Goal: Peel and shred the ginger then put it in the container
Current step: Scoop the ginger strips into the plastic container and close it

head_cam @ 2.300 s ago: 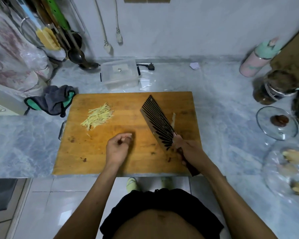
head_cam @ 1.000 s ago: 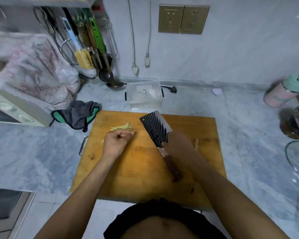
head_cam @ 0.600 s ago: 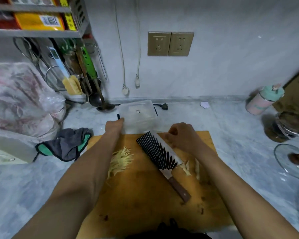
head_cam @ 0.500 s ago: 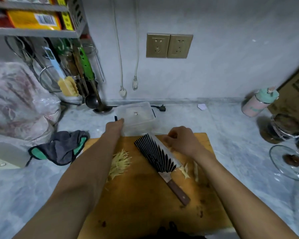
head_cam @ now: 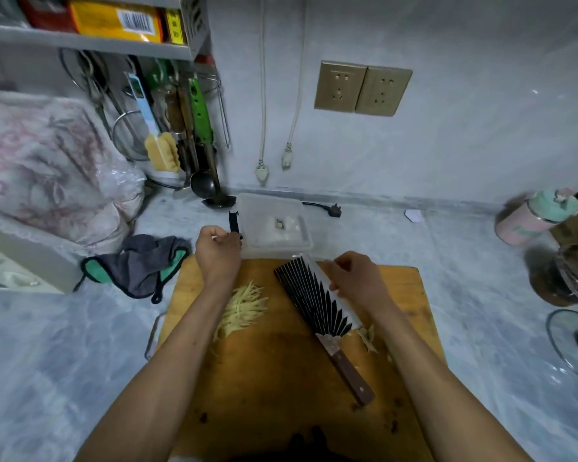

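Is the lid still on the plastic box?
Yes, the lid sits flat on the plastic box; the left hand grips its black clip.

Left hand (head_cam: 218, 251) grips the black clip (head_cam: 235, 222) on the lidded container (head_cam: 274, 228); right hand (head_cam: 357, 278) hovers curled over the cleaver (head_cam: 317, 305); shredded ginger (head_cam: 244, 310) piled on the cutting board (head_cam: 281, 378).
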`<state>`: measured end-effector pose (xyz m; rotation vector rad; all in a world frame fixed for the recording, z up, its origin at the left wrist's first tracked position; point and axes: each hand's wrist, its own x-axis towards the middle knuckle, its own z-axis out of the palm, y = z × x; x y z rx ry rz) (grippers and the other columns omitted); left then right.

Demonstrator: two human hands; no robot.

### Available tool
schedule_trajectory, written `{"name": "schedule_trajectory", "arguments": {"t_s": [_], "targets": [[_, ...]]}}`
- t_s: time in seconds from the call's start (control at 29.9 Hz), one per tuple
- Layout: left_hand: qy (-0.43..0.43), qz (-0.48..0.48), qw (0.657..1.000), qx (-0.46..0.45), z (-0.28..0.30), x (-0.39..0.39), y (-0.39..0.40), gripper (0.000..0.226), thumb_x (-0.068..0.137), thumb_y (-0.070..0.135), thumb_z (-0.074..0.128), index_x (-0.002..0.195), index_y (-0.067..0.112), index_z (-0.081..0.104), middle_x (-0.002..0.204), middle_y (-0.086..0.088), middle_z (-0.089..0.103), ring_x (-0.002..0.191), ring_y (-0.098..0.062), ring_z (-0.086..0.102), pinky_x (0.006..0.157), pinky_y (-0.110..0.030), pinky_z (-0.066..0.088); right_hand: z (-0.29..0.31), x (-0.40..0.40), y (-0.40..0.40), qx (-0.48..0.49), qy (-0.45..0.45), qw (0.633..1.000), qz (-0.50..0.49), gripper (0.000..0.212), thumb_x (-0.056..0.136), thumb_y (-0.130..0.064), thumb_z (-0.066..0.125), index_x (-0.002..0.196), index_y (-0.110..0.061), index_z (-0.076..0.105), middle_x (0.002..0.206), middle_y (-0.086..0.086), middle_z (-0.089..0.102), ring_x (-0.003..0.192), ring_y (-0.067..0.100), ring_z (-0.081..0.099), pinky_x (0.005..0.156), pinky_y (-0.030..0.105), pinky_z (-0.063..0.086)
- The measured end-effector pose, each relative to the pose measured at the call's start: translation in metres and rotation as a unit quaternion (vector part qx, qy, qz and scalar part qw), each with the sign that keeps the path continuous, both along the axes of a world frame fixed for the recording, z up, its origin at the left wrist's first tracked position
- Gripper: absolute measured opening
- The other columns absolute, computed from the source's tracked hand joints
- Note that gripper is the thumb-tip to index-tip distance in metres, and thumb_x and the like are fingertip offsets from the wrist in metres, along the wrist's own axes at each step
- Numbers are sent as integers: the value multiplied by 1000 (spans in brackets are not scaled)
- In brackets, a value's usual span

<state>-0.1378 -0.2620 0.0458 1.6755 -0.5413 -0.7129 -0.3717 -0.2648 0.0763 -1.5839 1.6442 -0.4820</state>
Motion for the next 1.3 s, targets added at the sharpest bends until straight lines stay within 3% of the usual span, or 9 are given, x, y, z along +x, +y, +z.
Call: {"name": "schedule_trajectory", "arguments": {"t_s": [0.07,0.17,0.27,0.4,0.63,0.8,1.0,1.1,1.3], "targets": [[-36,-11,999,-22,12,-3,22,34,85,1,58,69,21,37,63,4,45,64,-17,51,59,-27,43,-2,4,3,-71,83,991,81,46,93,-42,66,127,-12,56,122,6,63,100,18,64,83,34,54],[-48,-39,997,-50,25,-5,57,38,86,-2,58,66,22,35,62,6,33,63,-14,43,61,-27,43,1,10,4,-182,155,942,236,100,84,-53,71,159,-24,11,164,4,12,149,25,19,112,46,35],[-78,-66,993,-65,36,-5,86,36,87,-5,55,69,18,34,66,4,29,59,-8,35,59,-19,38,8,20,4,-230,189,899,322,126,74,-61,77,158,-30,-11,166,0,-16,153,27,-10,119,50,19],[-111,-69,989,-70,40,5,118,31,89,-9,50,78,16,35,72,1,28,65,-12,35,62,-28,38,17,39,15,-175,191,874,412,113,80,-53,74,159,-28,-3,168,0,-5,154,21,3,120,47,25],[-65,42,996,-35,28,42,188,23,90,0,47,82,20,41,78,-9,39,67,-21,40,63,-40,40,15,94,42,-282,75,817,497,60,94,-37,62,148,-15,47,155,3,43,142,17,41,115,37,35],[-59,101,992,-51,26,63,233,28,96,-8,39,81,15,41,73,-5,42,62,-12,44,58,-18,47,11,143,52,-253,32,784,566,49,97,-27,64,142,-12,54,151,2,48,140,15,42,114,23,25],[-41,131,989,-49,18,83,262,30,97,-8,38,78,15,40,77,-3,46,65,-13,46,57,-22,46,9,180,65,-262,8,751,606,44,99,-23,61,141,-10,55,149,3,51,140,15,42,113,15,20],[-58,133,989,-31,15,91,269,27,94,-10,38,79,12,40,77,-8,45,64,-14,45,61,-29,43,8,188,67,-296,-22,740,604,39,100,-27,56,133,-7,62,136,7,63,126,18,58,107,21,37],[-54,195,979,-22,-4,99,286,30,93,-9,40,78,17,45,72,-3,45,60,-12,43,60,-26,39,5,199,59,-317,-68,858,398,37,105,-28,40,82,-6,58,63,2,54,53,18,49,49,28,43]]}}
